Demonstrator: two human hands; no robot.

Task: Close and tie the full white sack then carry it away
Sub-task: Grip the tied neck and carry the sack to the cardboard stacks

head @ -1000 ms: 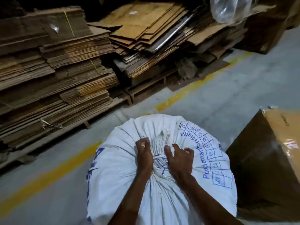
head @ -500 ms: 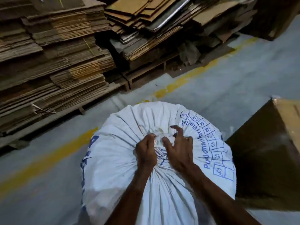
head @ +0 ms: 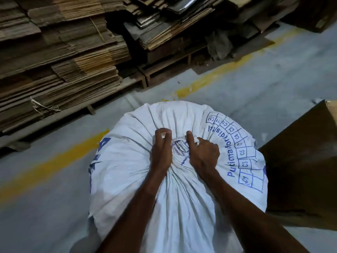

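Flattened cardboard stacks (head: pixel 60 57) on wooden pallets (head: pixel 142 77), yellow floor line (head: pixel 209 81), brown carton (head: pixel 300 161) at right.

White sack (head: pixel 127 170), full & bulging, upright on floor; blue print + grid w/ C-codes on right side; mouth gathered into bunched, pleated neck at top centre.

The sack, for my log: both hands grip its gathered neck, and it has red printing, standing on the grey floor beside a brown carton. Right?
Not quite: the printing on the white sack is blue, as the head view shows. Otherwise right: left hand and right hand grip its gathered neck, on the grey floor beside the brown carton.
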